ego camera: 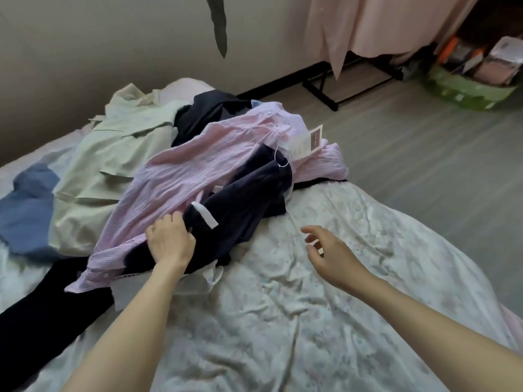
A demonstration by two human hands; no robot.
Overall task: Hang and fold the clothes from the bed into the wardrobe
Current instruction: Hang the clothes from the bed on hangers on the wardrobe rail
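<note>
We take the pink striped shirt [181,176] as our landmark: it lies spread across the middle of the heap of clothes on the bed [325,292], with a paper tag [307,141] at its far end. Our left hand [169,240] sits at the near edge of that shirt, where it meets a dark navy garment [246,199]; its fingers [177,217] are curled into the cloth, gripping the navy garment, though we cannot tell whether some pink fabric is caught with it. A white label strip [204,215] shows on the navy cloth just beside that hand. Our right hand [329,250] hangs above the floral bedcover, well apart from the shirt on its right, with fingers spread and loosely bent, holding nothing. To the left of the pink shirt lies a pale green shirt [113,154], and beyond that a blue garment [27,205]. Another dark piece [209,110] sits behind the pink shirt, and black trousers [48,309] trail from under its near end. Far beyond the shirt, a pink curtain [376,26] hangs over a black rack [325,89] on the floor.
</note>
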